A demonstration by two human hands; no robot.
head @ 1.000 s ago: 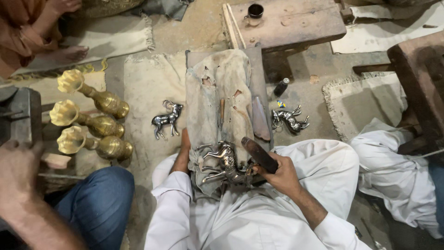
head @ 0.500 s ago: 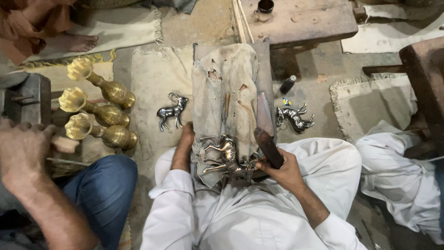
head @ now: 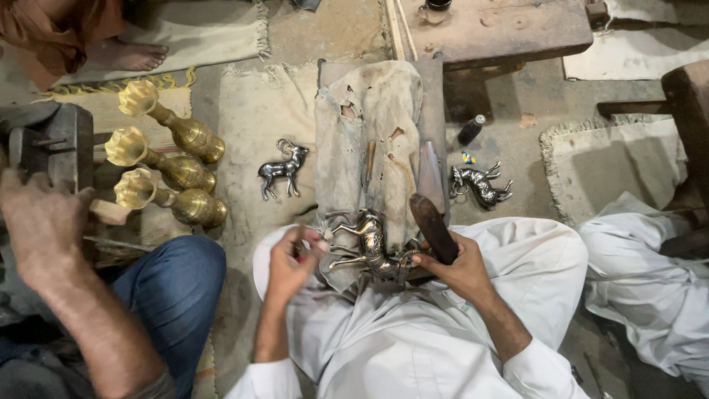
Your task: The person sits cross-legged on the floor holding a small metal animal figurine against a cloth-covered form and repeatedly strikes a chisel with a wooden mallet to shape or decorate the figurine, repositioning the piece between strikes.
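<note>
A shiny brass deer figure [head: 367, 247] lies on its side, legs pointing left, on worn cloth [head: 369, 125]. The right hand [head: 461, 270] grips a dark-handled tool [head: 433, 227]; the left hand [head: 289, 260] pinches something small beside the legs.

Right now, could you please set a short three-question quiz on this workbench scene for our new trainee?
1. True or false: the right hand is closed around a dark wooden handle.
2. How many brass vases lie on the mat to the left?
A. two
B. three
C. five
3. Fill in: the metal deer between the hands lies on a worn ____.

Key
1. True.
2. B: three, lying side by side.
3. Cloth. The left hand is beside the deer's legs; whether its fingertips pinch a small tool is too small to tell. Two more metal animal figures stand on the floor either side.
</note>
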